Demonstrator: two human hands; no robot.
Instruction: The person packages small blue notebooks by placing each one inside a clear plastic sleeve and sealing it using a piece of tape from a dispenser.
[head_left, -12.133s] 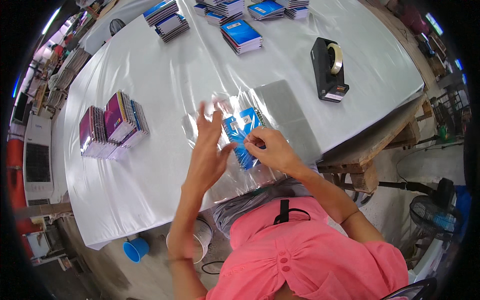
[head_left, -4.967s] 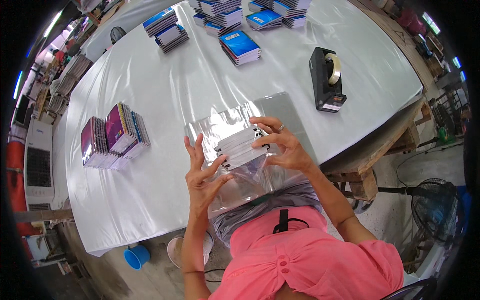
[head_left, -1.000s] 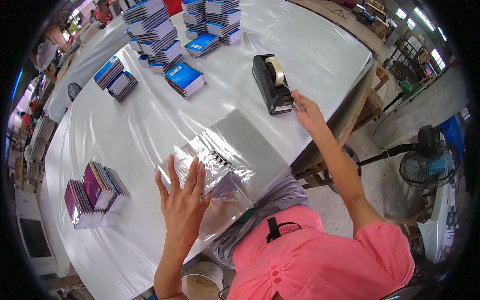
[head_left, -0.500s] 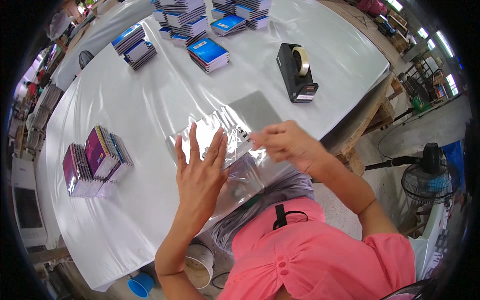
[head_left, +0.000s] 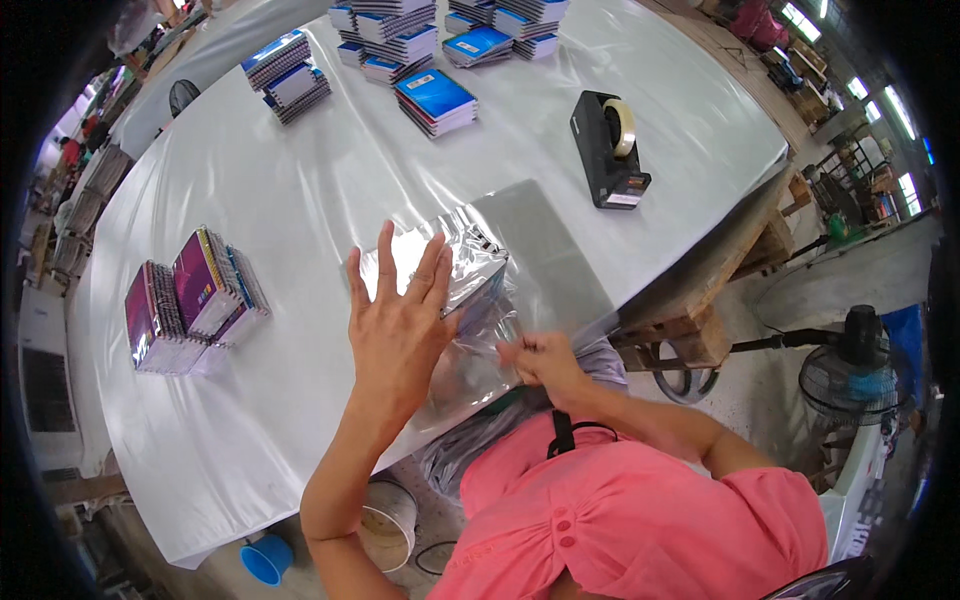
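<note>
My left hand point(head_left: 398, 325) lies flat with spread fingers on a pack wrapped in shiny clear plastic point(head_left: 480, 262). Glare and the film hide most of what is inside. Close to the table's near edge, my right hand point(head_left: 545, 365) has its fingers curled and pinched at the loose clear plastic film point(head_left: 487, 335) on the pack's near side. Beneath the pack, a grey translucent sheet point(head_left: 550, 245) spreads out to the right.
A black tape dispenser point(head_left: 610, 160) stands beyond the sheet, to the right. Blue spiral notebooks point(head_left: 436, 98) are stacked at the back; purple ones point(head_left: 205, 285) stand at left. A white cover point(head_left: 270, 420) drapes the table. Right of it is a fan point(head_left: 855, 365).
My right hand has moved down toward me, from the pack's right end to its near side. My left hand has stayed on the pack. The view has shifted slightly.
</note>
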